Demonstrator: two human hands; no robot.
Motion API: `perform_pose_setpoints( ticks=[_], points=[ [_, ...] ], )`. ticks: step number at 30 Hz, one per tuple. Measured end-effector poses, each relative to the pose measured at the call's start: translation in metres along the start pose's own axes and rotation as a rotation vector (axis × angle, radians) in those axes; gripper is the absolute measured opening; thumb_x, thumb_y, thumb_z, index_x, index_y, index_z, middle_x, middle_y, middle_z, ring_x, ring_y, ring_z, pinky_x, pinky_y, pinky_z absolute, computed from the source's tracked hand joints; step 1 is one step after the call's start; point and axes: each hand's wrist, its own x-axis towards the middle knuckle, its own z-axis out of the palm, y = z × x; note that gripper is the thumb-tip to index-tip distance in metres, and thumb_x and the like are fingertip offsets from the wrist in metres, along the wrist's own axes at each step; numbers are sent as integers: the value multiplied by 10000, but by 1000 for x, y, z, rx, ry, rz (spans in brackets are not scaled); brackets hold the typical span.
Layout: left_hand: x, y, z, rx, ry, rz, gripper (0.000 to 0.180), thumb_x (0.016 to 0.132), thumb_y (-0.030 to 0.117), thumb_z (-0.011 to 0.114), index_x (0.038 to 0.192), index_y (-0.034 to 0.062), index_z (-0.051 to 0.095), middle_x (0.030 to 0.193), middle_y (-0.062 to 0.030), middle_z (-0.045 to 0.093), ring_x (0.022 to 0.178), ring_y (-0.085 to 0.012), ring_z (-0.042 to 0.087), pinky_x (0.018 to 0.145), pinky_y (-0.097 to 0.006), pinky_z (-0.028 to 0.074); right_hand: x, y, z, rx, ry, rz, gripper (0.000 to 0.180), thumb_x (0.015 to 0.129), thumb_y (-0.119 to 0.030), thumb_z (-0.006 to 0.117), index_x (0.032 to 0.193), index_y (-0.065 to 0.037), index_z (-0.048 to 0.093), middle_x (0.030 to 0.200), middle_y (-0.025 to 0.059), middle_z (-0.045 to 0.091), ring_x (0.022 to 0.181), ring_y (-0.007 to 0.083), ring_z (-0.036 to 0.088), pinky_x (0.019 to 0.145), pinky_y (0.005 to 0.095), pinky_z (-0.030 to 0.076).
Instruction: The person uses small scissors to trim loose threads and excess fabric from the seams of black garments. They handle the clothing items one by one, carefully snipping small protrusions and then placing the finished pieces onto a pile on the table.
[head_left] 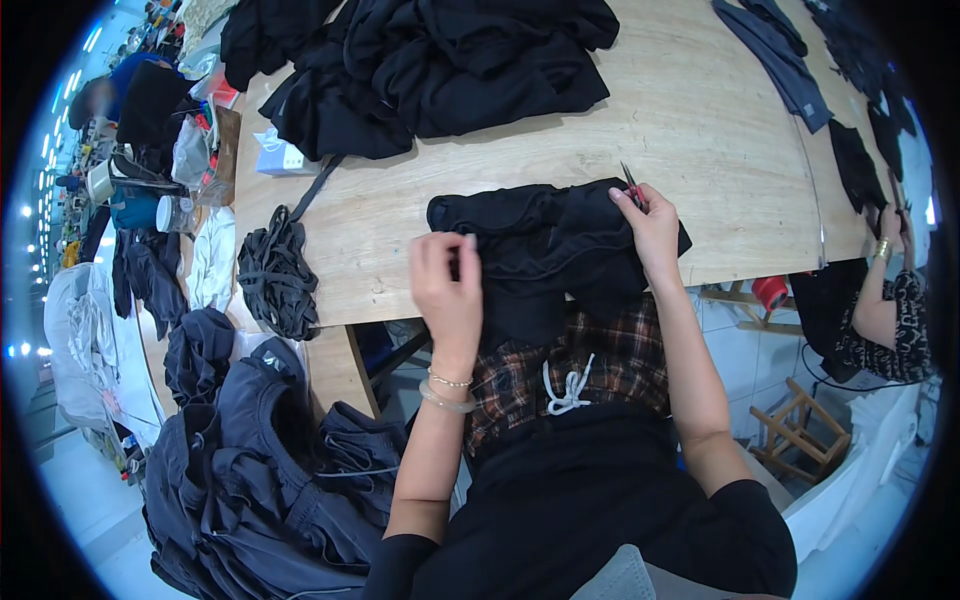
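Observation:
A black garment point(550, 240) lies at the front edge of the wooden table, its lower part hanging over the edge toward my lap. My right hand point(655, 235) is closed at the garment's right end and holds a small pair of thread snips point(629, 177), dark blades pointing away from me and a bit of red at the handle. Thumb and index of that hand rest at the cloth. At the garment's left end is my left hand point(447, 290), fingers curled with thumb and forefinger close together. Anything between those fingertips is too small to make out.
A large heap of black garments point(450, 70) covers the table's far side. To the left are a tissue box point(283, 155), a bundle of dark strips point(277, 275) and a pile of dark clothes point(260, 480). A co-worker's hand point(888, 225) and a wooden stool point(800, 430) are at right.

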Motion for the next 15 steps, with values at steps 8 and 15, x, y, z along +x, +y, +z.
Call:
perform_pose_setpoints(
  ticks=[8, 15],
  points=[
    [-12, 52, 40, -376, -372, -326, 287, 907, 169, 741, 1043, -63, 641, 776, -113, 600, 664, -165, 551, 609, -297, 463, -22, -36, -21, 817, -431, 254, 429, 1055, -361, 503, 864, -13, 664, 629, -76, 385, 547, 34, 325, 516, 219, 260],
    [-13, 53, 42, -305, -338, -391, 220, 931, 122, 697, 1020, -73, 646, 666, -112, 560, 574, -112, 476, 539, -288, 416, -22, -29, -26, 843, -490, 250, 343, 1052, -300, 523, 889, -22, 642, 629, -80, 384, 534, 26, 312, 498, 214, 246]
  ],
)
